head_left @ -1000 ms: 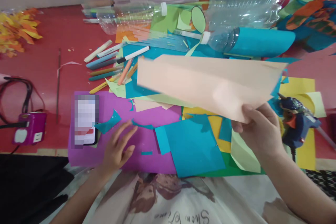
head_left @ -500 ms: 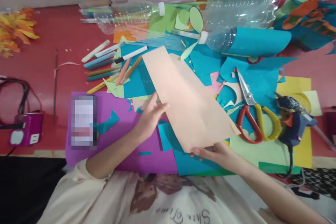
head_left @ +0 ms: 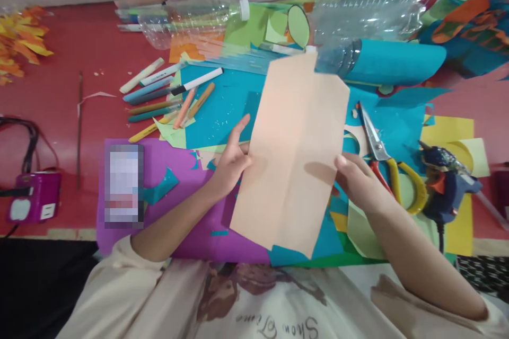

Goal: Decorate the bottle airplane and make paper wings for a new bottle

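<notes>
A long peach paper sheet (head_left: 294, 153) with a crease down its middle is held upright above the coloured paper pile. My left hand (head_left: 230, 161) grips its left edge, thumb behind and fingers partly raised. My right hand (head_left: 358, 180) pinches its right edge. Below the sheet lie a purple sheet (head_left: 183, 206) and teal paper pieces (head_left: 222, 111).
Scissors with red and yellow handles (head_left: 382, 164) and a blue glue gun (head_left: 445, 180) lie at the right. Markers and pencils (head_left: 167, 95) sit at the upper left, clear plastic bottles (head_left: 358, 16) at the back. A phone (head_left: 124, 185) rests on the purple sheet, a purple power adapter (head_left: 34, 198) on the red floor.
The peach sheet went from my right hand alone, held slanted, to both hands. It has turned nearly upright and my right hand moved from its bottom edge to its right edge.
</notes>
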The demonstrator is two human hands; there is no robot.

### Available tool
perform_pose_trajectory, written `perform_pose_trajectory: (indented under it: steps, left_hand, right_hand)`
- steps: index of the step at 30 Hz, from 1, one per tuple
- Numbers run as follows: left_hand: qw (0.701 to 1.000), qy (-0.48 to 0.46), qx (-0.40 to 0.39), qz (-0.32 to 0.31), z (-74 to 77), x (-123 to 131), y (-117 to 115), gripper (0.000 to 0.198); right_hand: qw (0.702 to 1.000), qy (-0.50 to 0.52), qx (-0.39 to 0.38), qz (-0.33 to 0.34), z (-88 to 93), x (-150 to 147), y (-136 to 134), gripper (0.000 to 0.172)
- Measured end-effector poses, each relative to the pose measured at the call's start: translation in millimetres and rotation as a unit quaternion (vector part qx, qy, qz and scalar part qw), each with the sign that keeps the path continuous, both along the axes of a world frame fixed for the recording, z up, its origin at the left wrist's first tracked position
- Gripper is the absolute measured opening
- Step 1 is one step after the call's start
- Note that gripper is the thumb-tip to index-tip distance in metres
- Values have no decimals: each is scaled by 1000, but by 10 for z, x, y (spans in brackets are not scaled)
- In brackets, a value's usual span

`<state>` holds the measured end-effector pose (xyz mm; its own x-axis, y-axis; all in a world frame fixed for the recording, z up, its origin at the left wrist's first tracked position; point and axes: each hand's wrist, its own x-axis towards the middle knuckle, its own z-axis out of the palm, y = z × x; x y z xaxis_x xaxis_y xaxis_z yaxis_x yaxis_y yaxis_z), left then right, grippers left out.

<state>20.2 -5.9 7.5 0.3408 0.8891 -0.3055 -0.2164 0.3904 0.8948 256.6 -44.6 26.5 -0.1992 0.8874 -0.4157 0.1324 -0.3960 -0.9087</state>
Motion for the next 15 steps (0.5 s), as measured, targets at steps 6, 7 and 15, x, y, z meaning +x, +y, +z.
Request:
perform_pose_trajectory:
  steps: [6, 7, 15]
  left_hand:
    - [989, 82, 121, -15, -139, -32, 1, 107]
    - [988, 87, 122, -30, -152, -38, -5, 111]
    - [991, 19, 38, -124, -91, -116, -138, 77]
  right_hand:
    - [993, 45, -2, -113, 37, -347, 216, 37]
    - [991, 66, -26, -116, 48, -376, 224, 38]
    - [984, 118, -117, -54, 29, -423, 224, 41]
